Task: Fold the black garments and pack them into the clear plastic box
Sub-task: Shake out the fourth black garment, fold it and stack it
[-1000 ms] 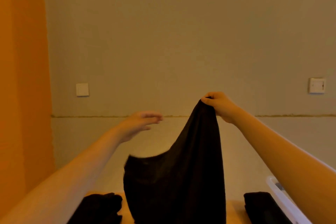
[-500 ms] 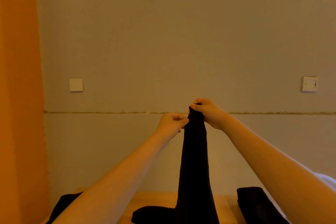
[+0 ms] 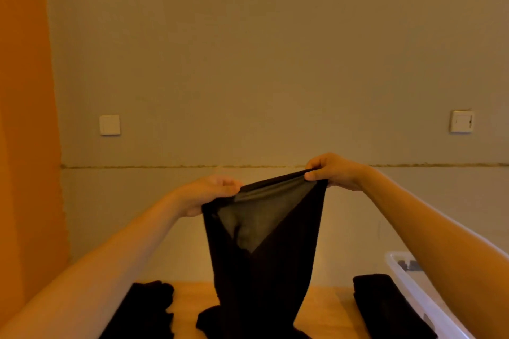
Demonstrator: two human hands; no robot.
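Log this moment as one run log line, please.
stage: spreading garment | left hand: grips waistband | right hand: grips waistband | black garment: held up, hanging to table | clear plastic box: at right

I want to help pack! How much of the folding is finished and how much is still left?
One folded black piece already lies on the table, beside the clear plastic box; what the box holds is hard to tell. Right now the left hand and right hand pinch the top edge of a sheer black garment, stretched out, not folded. A crumpled black pile on the left still waits.
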